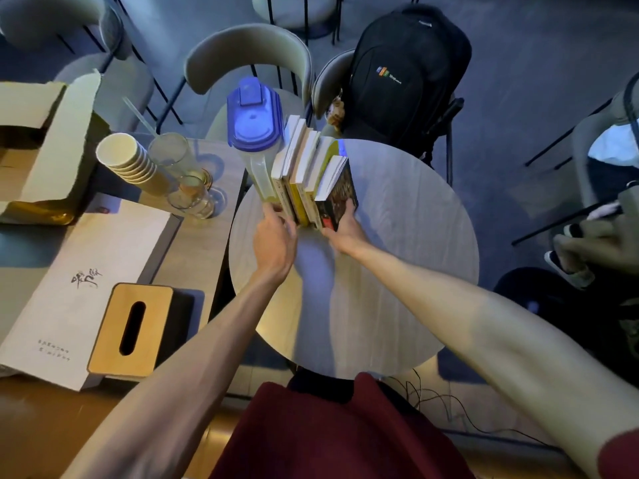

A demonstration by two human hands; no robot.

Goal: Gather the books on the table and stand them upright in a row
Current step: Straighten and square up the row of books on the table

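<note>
Several books point(304, 174) stand upright in a row, spines toward me, at the far left of the round grey table point(397, 264). The rightmost is a dark-covered book point(340, 193) leaning slightly right. The row rests against a clear pitcher with a blue lid point(254, 122) on its left. My left hand point(275, 242) presses the left end of the row at its base. My right hand point(345, 231) holds the dark book's lower edge, pushing it against the others.
To the left is a second table with stacked paper cups point(126, 160), glasses point(183, 174), a wooden tissue box point(131, 328), a white flat box point(79, 285) and an open carton point(45, 146). Chairs and a black backpack point(404, 74) stand behind. Another person's hand point(601, 243) shows at right.
</note>
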